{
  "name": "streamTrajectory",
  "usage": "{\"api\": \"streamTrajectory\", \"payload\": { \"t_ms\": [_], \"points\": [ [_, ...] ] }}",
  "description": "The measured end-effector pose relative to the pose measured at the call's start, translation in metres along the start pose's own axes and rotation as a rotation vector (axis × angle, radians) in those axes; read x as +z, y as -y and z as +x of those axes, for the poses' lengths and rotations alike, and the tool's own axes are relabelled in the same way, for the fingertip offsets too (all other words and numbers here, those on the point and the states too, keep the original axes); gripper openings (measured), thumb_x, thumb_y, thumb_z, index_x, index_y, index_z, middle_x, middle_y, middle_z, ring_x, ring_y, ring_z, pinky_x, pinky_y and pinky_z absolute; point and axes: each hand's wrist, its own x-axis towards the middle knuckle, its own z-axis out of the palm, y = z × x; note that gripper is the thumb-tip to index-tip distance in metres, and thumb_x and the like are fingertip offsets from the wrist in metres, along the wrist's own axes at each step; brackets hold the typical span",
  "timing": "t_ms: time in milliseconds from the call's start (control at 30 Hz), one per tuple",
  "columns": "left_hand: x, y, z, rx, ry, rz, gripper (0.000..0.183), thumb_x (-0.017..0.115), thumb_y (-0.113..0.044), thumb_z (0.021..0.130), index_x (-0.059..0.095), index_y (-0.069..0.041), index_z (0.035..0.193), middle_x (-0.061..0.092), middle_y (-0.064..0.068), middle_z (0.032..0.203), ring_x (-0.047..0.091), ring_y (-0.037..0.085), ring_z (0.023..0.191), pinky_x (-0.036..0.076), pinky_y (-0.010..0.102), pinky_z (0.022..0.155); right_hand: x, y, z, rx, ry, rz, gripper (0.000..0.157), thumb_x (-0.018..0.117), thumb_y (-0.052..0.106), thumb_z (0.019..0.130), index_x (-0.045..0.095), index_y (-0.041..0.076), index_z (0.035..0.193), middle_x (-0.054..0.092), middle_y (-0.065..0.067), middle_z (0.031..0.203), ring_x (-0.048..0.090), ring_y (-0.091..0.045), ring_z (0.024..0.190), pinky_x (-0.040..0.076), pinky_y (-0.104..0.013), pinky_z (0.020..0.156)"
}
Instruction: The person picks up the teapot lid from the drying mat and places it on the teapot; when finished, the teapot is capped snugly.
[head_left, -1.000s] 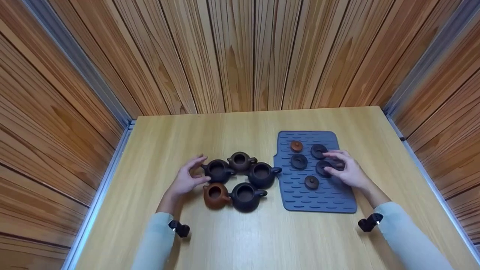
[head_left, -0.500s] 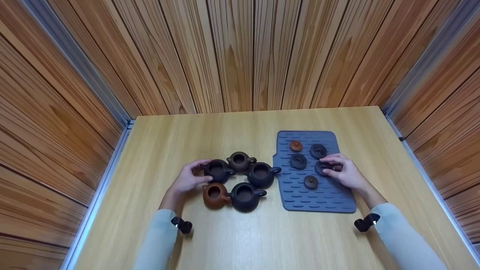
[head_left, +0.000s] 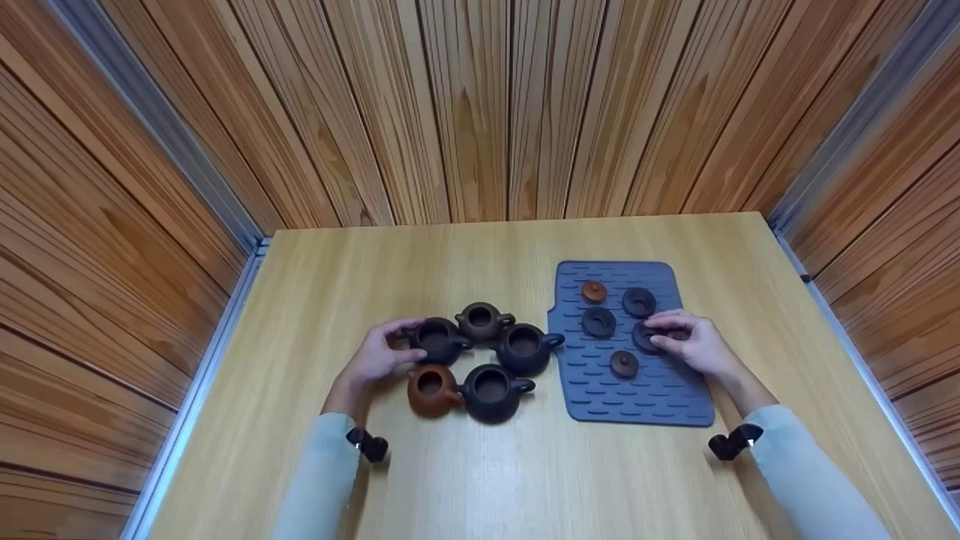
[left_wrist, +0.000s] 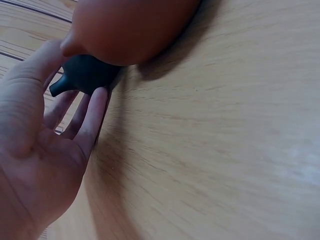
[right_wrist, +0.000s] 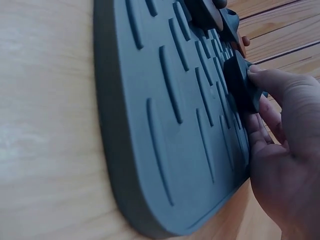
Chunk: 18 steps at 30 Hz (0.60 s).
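Pale wooden tabletop (head_left: pixel 450 480) | mid-frame: left hand (head_left: pixel 377 355) grips round black teapot (head_left: pixel 438 343), right hand (head_left: pixel 697 346) round black lid (right_wrist: pixel 239 82) | likely grasping; calls for lifting

On the tabletop (head_left: pixel 480 480) we see the left grip (head_left: pixel 381 354) holding a dark teapot (head_left: pixel 439 342) beside four other teapots (head_left: pixel 525 352); on the blue-grey mat (head_left: pixel 637 403), the right grip (head_left: pixel 696 346) pinches a dark lid (head_left: pixel 641 336) near four more lids (head_left: pixel 598 322).

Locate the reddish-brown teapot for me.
In the head view, the reddish-brown teapot stands on the table left of centre, just below the dark teapot that the left hand holds.
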Motion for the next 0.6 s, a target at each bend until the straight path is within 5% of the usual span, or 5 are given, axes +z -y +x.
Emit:
{"api": "streamTrajectory", "payload": {
  "t_ms": [200,367,600],
  "points": [
    [0.003,-0.017,-0.003,-0.043,-0.009,0.052,0.058,0.095,-0.019,0.092,0.075,-0.011,0.146,0.075,0.012,0.147,0.065,0.025,0.133,0.045,0.031,0.116,-0.001,-0.003,0.002,-0.01,0.004,0.019,0.022,0.079,-0.002,0.101,0.082,-0.007,0.123,0.072,-0.036,0.137,0.06,0.017,0.121,0.048,-0.003,0.102],
    [0.006,-0.031,-0.005,-0.129,-0.01,0.041,0.059,0.089,-0.006,0.095,0.07,-0.005,0.151,0.07,0.02,0.153,0.061,0.035,0.141,0.043,0.043,0.125,-0.002,-0.003,0.002,-0.007,0.023,0.012,0.023,0.078,0.0,0.103,0.082,-0.005,0.124,0.072,-0.036,0.139,0.059,0.017,0.122,0.045,-0.002,0.104],
    [0.008,-0.034,-0.005,-0.165,-0.013,0.046,0.06,0.085,0.001,0.096,0.066,0.0,0.153,0.067,0.025,0.154,0.059,0.04,0.145,0.04,0.05,0.129,-0.004,0.0,0.001,0.02,0.035,-0.005,0.024,0.077,0.002,0.105,0.082,-0.003,0.127,0.072,-0.033,0.142,0.058,0.018,0.122,0.048,-0.003,0.101]
  ]
}}
